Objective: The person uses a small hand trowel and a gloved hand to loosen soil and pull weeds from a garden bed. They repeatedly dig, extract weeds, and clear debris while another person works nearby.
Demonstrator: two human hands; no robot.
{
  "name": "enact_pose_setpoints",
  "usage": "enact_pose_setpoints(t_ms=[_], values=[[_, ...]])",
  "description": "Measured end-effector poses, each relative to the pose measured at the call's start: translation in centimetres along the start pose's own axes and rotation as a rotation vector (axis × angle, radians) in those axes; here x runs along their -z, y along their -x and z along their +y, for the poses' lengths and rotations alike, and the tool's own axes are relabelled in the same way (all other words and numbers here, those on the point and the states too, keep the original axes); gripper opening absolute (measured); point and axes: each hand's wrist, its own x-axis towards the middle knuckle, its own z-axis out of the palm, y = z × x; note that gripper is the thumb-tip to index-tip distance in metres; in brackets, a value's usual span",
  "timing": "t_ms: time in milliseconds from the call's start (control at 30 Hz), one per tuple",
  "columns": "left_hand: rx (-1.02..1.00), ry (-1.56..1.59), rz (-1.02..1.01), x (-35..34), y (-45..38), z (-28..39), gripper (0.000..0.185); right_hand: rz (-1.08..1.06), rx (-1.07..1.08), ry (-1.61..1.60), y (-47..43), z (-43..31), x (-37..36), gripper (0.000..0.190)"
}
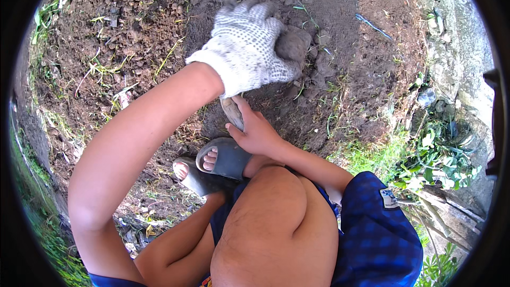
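Observation:
My left hand [251, 44] wears a white knit work glove with dark dots, soiled at the fingertips. It is palm down over dark soil, and its thumb and forefinger straddle a brown clod or stone [294, 44]. The palm is hidden, so whether it grips anything is unclear. My bare right hand [257, 129] is closed around a worn wooden handle [232, 112], just below the glove's cuff. The far end of that handle disappears beneath the gloved hand.
Loose crumbly soil [131, 16] with grass bits rises at left. A weathered concrete wall [470, 36] borders the right, with leafy plants [434, 159] and sticks [442, 215] below it. A blue strip [373, 26] lies on the dirt. My feet in dark slides [229, 158] are close by.

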Motion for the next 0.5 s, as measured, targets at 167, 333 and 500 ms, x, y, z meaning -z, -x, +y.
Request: enact_pose_setpoints(t_ms=[167, 333, 500], values=[[0.064, 0.043, -0.409, -6.6, -6.9, -1.6, 0.074, -0.028, -0.04, 0.05, 0.9, 0.5, 1.8, 0.079], [-0.028, -0.388, -0.561, -9.7, -6.7, -5.9, 0.095, -0.063, -0.086, 0.127, 3.1, 1.6, 4.3, 0.079], [-0.012, -0.389, -0.571, -9.1, -6.9, -5.6, 0.082, -0.09, -0.201, 0.126, 4.9, 2.1, 5.4, 0.076]])
